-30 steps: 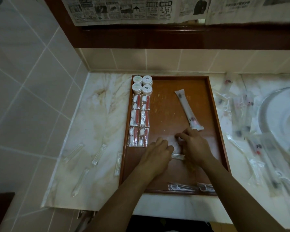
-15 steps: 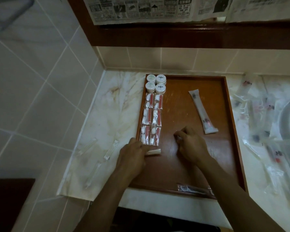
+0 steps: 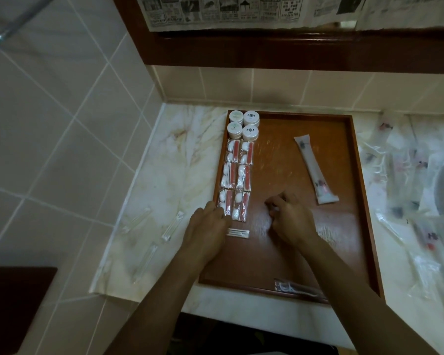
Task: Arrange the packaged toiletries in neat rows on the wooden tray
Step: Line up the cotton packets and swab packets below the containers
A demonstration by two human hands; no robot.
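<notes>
I saw the wooden tray (image 3: 351,201) lying on the marble surface (image 3: 190,160), its far edge against the tiled wall. Four round white jars (image 3: 243,124) sat in its far left corner, two by two, and directly below them six red-and-white packets (image 3: 236,180) ran in two columns down the tray's left side. My left hand (image 3: 205,231) rested at the near end of those columns, fingers curled over the end of a small white packet (image 3: 238,232) that lay crosswise on the tray; I took that grip as clamped on it. My right hand (image 3: 291,219) was near the tray's middle, fingers curled together; what it held, if anything, I could not tell. A long white sachet (image 3: 314,170) lay slanted on the right half, well apart from the rows. Another clear packet (image 3: 296,289) lay along the near rim. Loose clear-wrapped items (image 3: 408,201) were scattered on the surface right of the tray.
</notes>
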